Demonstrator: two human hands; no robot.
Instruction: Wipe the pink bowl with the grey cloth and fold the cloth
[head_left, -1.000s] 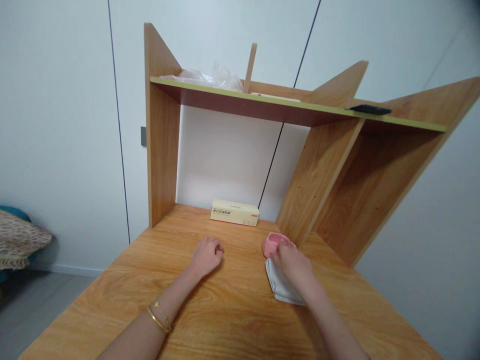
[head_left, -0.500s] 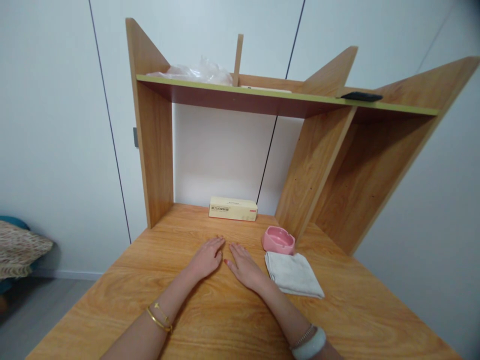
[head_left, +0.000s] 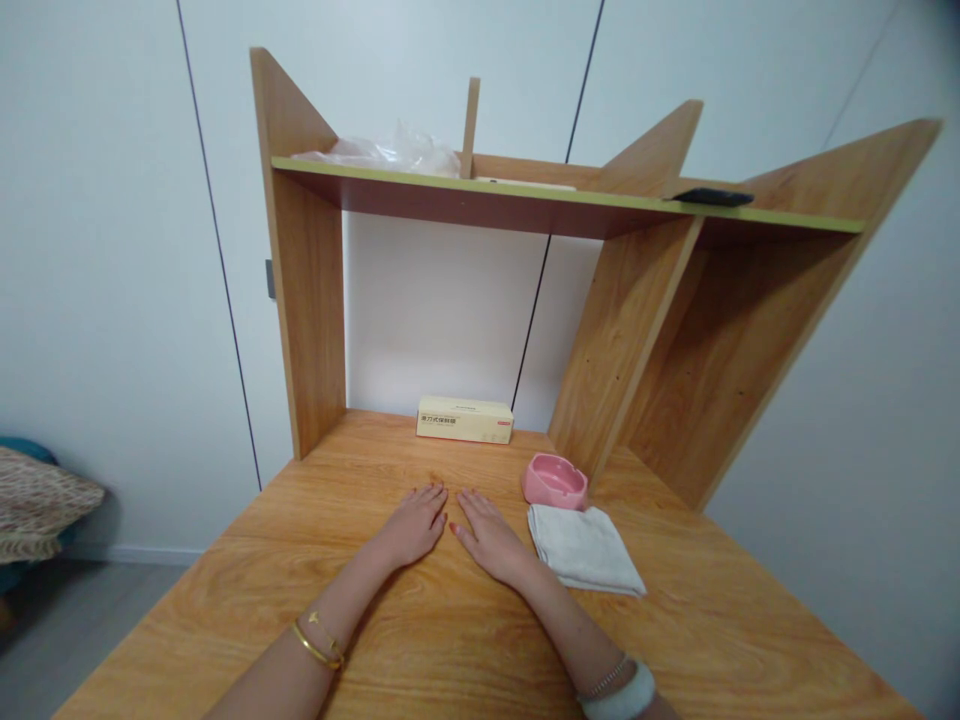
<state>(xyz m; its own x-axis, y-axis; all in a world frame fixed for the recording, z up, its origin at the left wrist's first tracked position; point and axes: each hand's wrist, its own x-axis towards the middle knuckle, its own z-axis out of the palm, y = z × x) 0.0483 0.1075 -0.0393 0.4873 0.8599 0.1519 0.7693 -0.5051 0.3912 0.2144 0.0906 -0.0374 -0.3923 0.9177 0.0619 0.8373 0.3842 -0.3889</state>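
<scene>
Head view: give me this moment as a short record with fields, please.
left hand: flat, palm down on the desk, holding nothing
right hand: flat beside it, holding nothing; white cloth just to its right
pink dish: on desk behind the cloth
box: at the back of the desk, by the wall
top shelf: clear plastic bag, dark flat object

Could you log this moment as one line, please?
left hand: flat on wooden desk | right hand: flat, beside white folded cloth
</scene>
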